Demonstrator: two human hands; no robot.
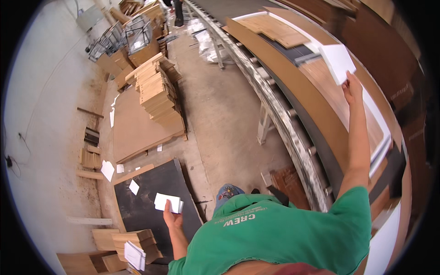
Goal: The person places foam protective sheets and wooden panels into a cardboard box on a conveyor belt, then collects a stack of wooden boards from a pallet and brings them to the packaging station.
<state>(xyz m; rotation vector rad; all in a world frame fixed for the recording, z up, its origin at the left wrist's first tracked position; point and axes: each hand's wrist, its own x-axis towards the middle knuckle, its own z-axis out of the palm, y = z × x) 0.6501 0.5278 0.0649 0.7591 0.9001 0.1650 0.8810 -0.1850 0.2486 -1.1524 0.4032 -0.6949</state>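
My left hand (172, 219) is closed around a small stack of white paper leaflets (162, 201), above a black panel (151, 185). Far to the right, my outstretched right hand (353, 90) pinches the corner of a white paper sheet (338, 60). That sheet is over an open long cardboard carton (284, 75) lying on a roller conveyor (284, 120). Inside the carton are wood-grain panels (323, 85) edged with white packing strips (381, 133). Whether the sheet touches the panels, I cannot tell.
Another pile of white leaflets (134, 255) rests on wooden pieces at the lower left. Beyond the black panel, stacked wooden parts (156, 91) stand on a brown board (133, 123). Loose papers (107, 170) lie near the wall. Large brown boards (376, 59) line the right side.
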